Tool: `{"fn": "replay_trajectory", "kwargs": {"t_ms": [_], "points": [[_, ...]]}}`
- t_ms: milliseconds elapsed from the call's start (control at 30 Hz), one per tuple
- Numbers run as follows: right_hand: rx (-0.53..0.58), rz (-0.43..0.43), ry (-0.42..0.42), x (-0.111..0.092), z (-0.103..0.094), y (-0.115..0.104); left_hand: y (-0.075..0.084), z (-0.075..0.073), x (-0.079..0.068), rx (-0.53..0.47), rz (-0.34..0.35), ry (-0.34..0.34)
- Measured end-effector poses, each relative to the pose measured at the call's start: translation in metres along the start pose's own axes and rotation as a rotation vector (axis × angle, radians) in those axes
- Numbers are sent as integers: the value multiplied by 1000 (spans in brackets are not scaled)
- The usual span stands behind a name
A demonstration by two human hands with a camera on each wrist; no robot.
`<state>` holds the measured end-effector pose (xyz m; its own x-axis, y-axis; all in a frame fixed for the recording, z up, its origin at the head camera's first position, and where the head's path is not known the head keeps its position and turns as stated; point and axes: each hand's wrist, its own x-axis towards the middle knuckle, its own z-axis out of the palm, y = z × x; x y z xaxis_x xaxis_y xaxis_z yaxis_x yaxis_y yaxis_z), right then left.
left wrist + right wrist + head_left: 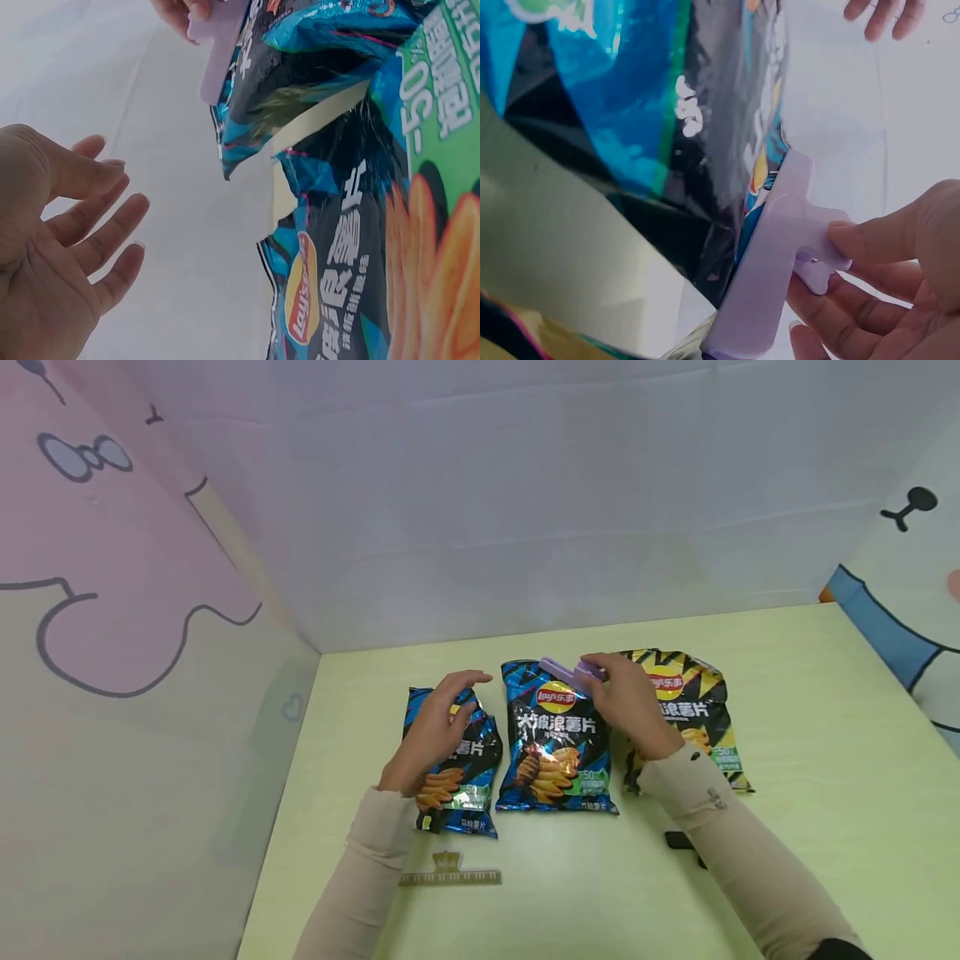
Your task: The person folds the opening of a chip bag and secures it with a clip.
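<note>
My right hand [630, 703] pinches the handle of a purple bag clip [759, 274] between thumb and fingers. The clip's long bar lies along the top edge of the middle blue chip bag [551, 727], slanting over its upper right corner. Whether the bar clamps the bag, I cannot tell. Over the left blue chip bag [457, 785] hovers my left hand [437, 727], fingers loosely bent and holding nothing. In the left wrist view this left hand [64, 232] is apart from both blue bags. A yellow and black chip bag [701, 706] lies partly behind my right hand.
A clear clip with a gold crown-shaped handle [450, 877] lies in front of the left bag. Partly under my right forearm is a black clip-like object [680, 841]. The pale table [817, 710] meets a white cloth wall [562, 510] at the back.
</note>
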<state>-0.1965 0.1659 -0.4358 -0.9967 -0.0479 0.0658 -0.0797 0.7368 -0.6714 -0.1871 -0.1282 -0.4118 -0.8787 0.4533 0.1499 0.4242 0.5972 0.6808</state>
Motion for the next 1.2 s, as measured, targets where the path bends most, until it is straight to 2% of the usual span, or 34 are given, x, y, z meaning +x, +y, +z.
{"fn": "replay_trajectory", "kwargs": {"t_ms": [167, 433, 567, 733, 933, 1100, 1200], "points": [[-16, 26, -50, 5, 1, 3, -4, -2, 0, 4, -19, -5], [-97, 48, -131, 12, 3, 6, -12, -4, -4, 65, -105, -30], [-132, 53, -181, 14, 4, 9, -16, -6, -4, 110, -147, -71], [-182, 35, -227, 16, 5, 12, -18, -9, -1, 127, -150, -117], [-217, 45, -272, 18, 8, 11, -24, -11, 10, 181, -154, -172], [-246, 33, -275, 22, 12, 9, -33, -14, 24, 239, -136, -241], [-272, 29, -273, 24, 14, 10, -38, -18, 32, 264, -152, -262]]}}
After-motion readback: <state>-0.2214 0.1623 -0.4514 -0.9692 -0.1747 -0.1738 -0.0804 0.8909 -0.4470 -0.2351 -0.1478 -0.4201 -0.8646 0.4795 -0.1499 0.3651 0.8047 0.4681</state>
